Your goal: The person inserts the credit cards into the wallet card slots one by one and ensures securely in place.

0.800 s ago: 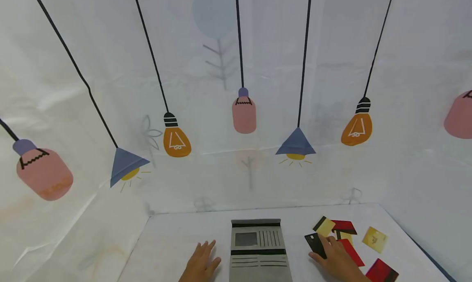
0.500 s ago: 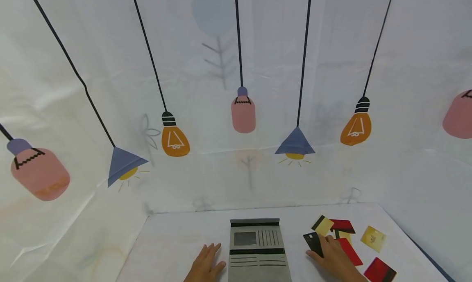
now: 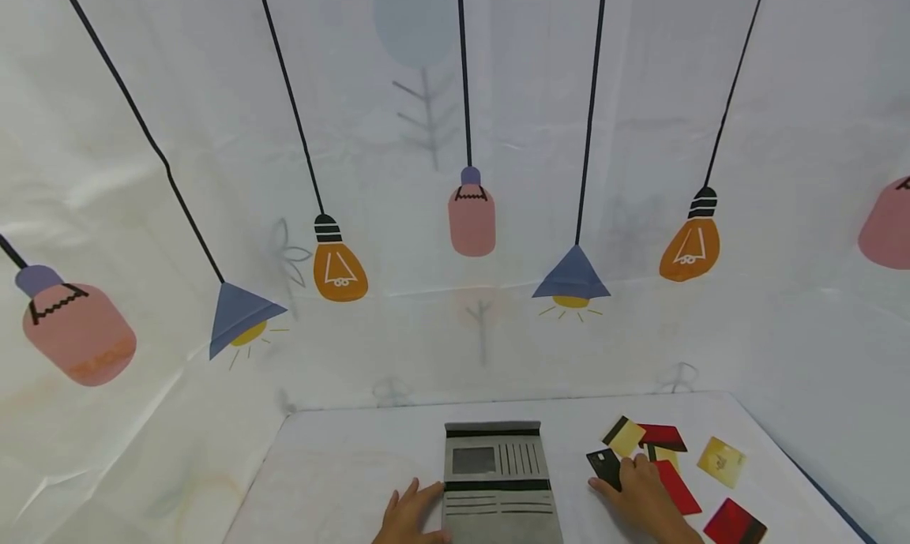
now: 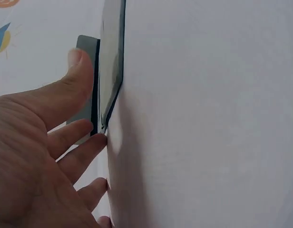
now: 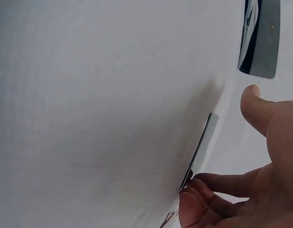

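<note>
A flat grey panel [image 3: 498, 497] with black bands, a dark rectangle and printed lines lies on the white table. My left hand [image 3: 411, 514] is at its left edge, thumb and fingers spread, fingertips right at the border. The left wrist view shows the hand [image 4: 56, 128] beside the panel's thin raised edge [image 4: 111, 61]. To the right, my right hand [image 3: 643, 497] reaches over a black card [image 3: 603, 467]. In the right wrist view its fingers [image 5: 199, 192] touch one end of the card [image 5: 201, 147], while the thumb stands apart from it.
Around the right hand lie yellow cards [image 3: 626, 437], a dark red card [image 3: 663, 437], a bright red card [image 3: 675, 487], a gold card [image 3: 722, 462] and a red card with a black band [image 3: 736, 522]. White sheeting [image 3: 398, 347] printed with hanging lamps rises behind the table.
My left hand has moved right, up to the grey panel's left edge, from the bare table beside it. The right hand stays at the black card with hardly any shift.
</note>
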